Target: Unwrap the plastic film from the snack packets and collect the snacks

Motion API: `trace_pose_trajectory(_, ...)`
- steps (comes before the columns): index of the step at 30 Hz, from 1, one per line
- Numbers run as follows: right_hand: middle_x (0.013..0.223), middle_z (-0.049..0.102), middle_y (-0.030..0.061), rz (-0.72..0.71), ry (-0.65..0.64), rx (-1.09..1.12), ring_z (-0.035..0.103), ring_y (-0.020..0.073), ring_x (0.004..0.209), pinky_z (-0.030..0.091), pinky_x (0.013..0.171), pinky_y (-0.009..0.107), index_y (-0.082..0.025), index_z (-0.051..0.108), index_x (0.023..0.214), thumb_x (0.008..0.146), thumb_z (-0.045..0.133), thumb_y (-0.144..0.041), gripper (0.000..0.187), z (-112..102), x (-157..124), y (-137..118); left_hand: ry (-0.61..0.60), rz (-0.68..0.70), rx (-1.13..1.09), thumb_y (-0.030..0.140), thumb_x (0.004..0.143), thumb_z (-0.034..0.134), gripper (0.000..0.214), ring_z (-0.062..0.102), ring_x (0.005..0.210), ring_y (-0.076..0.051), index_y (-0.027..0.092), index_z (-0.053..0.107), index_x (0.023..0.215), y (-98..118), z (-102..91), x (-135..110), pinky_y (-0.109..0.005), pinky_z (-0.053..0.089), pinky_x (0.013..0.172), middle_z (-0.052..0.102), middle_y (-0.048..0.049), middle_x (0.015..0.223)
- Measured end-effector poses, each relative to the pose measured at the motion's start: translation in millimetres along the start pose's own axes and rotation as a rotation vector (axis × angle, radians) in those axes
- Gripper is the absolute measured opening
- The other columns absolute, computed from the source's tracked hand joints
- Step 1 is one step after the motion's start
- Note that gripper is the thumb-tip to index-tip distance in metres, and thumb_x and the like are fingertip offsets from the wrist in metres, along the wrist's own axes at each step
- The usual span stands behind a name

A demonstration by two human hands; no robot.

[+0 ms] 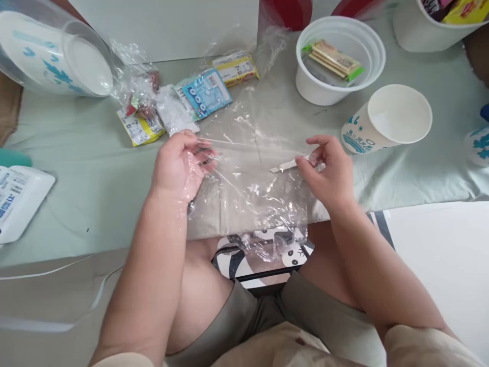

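A clear plastic bag (248,188) is stretched between my two hands, its lower end hanging past the table edge above my lap. My left hand (181,165) is closed on the bag's left side, with film lying over the palm and wrist. On the other side, my right hand (326,171) pinches a slim white stick-like piece (284,165) pointing left, along with the bag's upper right edge. The piece's exact kind is unclear. Just beyond the bag lie a blue snack packet (208,93) and a yellow packet (239,69) in crinkled clear wrap.
A paper cup (407,114) stands close to my right hand. Behind it, a white tub (340,94) holds wrapped snacks. Sleeved cups (87,61) lie at upper left, a white package (23,199) at left. A panda-print item (267,278) is below the table edge.
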State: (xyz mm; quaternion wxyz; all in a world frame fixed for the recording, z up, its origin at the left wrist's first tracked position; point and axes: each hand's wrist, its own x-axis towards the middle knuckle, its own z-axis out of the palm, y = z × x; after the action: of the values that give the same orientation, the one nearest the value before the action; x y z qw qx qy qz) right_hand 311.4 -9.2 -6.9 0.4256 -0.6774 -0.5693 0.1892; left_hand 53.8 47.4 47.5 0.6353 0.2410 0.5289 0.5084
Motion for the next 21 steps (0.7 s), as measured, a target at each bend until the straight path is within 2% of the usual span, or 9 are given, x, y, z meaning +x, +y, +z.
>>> trace_pose_trajectory(2, 0.068, 0.049, -0.0051, 0.027, 0.054, 0.061, 0.048, 0.0133, 0.061, 0.046, 0.064, 0.032, -0.026, 0.067, 0.102, 0.080, 0.073, -0.025, 0.023, -3.6, -0.4, 0.6, 0.013, 0.061, 0.135, 0.027, 0.081, 0.071, 0.017, 0.065, 0.065, -0.014, 0.023, 0.057, 0.074, 0.9, -6.3, 1.4, -0.023, 0.048, 0.053, 0.067, 0.0012, 0.074)
trace_pose_trajectory(5, 0.068, 0.045, -0.0053, 0.080, 0.082, 0.158, 0.043, 0.0103, 0.055, 0.041, 0.057, 0.030, -0.025, 0.065, 0.095, 0.085, 0.070, -0.025, 0.012, -7.8, -0.2, 3.8, -0.165, 0.004, 0.368, 0.035, 0.077, 0.082, 0.025, 0.070, 0.064, -0.019, 0.023, 0.068, 0.094, -0.3, -19.9, 0.8, -0.024, 0.046, 0.048, 0.075, -0.0036, 0.079)
trace_pose_trajectory(8, 0.071, 0.046, -0.0046, 0.126, 0.071, 0.262, 0.042, 0.0084, 0.050, 0.036, 0.049, 0.029, -0.025, 0.062, 0.094, 0.088, 0.070, -0.030, 0.011, -12.1, 3.1, 12.4, -0.305, -0.123, 0.566, 0.018, 0.077, 0.080, 0.010, 0.059, 0.048, -0.014, 0.018, 0.073, 0.084, -2.2, -30.8, 1.0, -0.020, 0.035, 0.039, 0.068, -0.0039, 0.060)
trace_pose_trajectory(9, 0.070, 0.045, -0.0049, 0.147, 0.060, 0.310, 0.040, 0.0080, 0.048, 0.033, 0.046, 0.028, -0.026, 0.061, 0.095, 0.088, 0.071, -0.034, 0.015, -14.0, 4.8, 16.4, -0.286, -0.107, 0.564, 0.012, 0.081, 0.076, 0.007, 0.051, 0.043, -0.010, 0.017, 0.073, 0.076, -1.8, -32.7, 1.1, -0.018, 0.031, 0.037, 0.063, -0.0020, 0.054)
trace_pose_trajectory(11, 0.069, 0.042, -0.0060, 0.215, 0.013, 0.435, 0.035, 0.0072, 0.044, 0.030, 0.041, 0.027, -0.028, 0.057, 0.098, 0.089, 0.073, -0.042, 0.023, -18.6, 8.5, 24.4, -0.190, -0.013, 0.461, 0.005, 0.090, 0.063, 0.026, 0.042, 0.042, -0.006, 0.016, 0.069, 0.067, 1.4, -33.9, 0.8, -0.013, 0.029, 0.036, 0.054, 0.0006, 0.048)
trace_pose_trajectory(14, 0.068, 0.040, -0.0068, 0.321, -0.098, 0.608, 0.032, 0.0075, 0.043, 0.032, 0.039, 0.027, -0.030, 0.054, 0.098, 0.086, 0.075, -0.050, 0.032, -25.7, 12.2, 30.3, -0.155, 0.023, 0.234, 0.004, 0.101, 0.050, 0.034, 0.047, 0.046, -0.004, 0.018, 0.065, 0.073, 10.2, -32.6, -2.0, -0.008, 0.042, 0.043, 0.053, 0.0034, 0.049)
trace_pose_trajectory(17, 0.071, 0.050, -0.0047, 0.331, -0.152, 0.588, 0.048, 0.0106, 0.052, 0.047, 0.050, 0.029, -0.029, 0.059, 0.097, 0.083, 0.075, -0.044, 0.026, -28.8, 11.2, 24.8, -0.263, -0.083, 0.041, 0.014, 0.110, 0.040, 0.037, 0.047, 0.042, -0.004, 0.021, 0.056, 0.078, 16.7, -31.5, -5.2, -0.007, 0.041, 0.039, 0.045, 0.0064, 0.049)
trace_pose_trajectory(19, 0.081, 0.063, -0.0012, 0.276, -0.123, 0.528, 0.064, 0.0143, 0.071, 0.057, 0.069, 0.033, -0.027, 0.064, 0.093, 0.082, 0.074, -0.038, 0.018, -28.3, 8.9, 18.3, -0.333, -0.172, -0.020, 0.021, 0.113, 0.030, 0.042, 0.034, 0.032, -0.002, 0.022, 0.054, 0.079, 18.5, -31.2, -6.6, -0.006, 0.020, 0.028, 0.033, 0.0070, 0.047)
trace_pose_trajectory(21, 0.093, 0.071, 0.0008, 0.220, -0.068, 0.541, 0.071, 0.0176, 0.092, 0.059, 0.089, 0.037, -0.027, 0.067, 0.089, 0.080, 0.074, -0.036, 0.015, -27.4, 7.1, 12.4, -0.382, -0.240, -0.017, 0.022, 0.113, 0.020, 0.049, 0.019, 0.024, -0.001, 0.021, 0.054, 0.078, 19.1, -30.3, -8.4, -0.009, 0.000, 0.025, 0.027, 0.0073, 0.046)
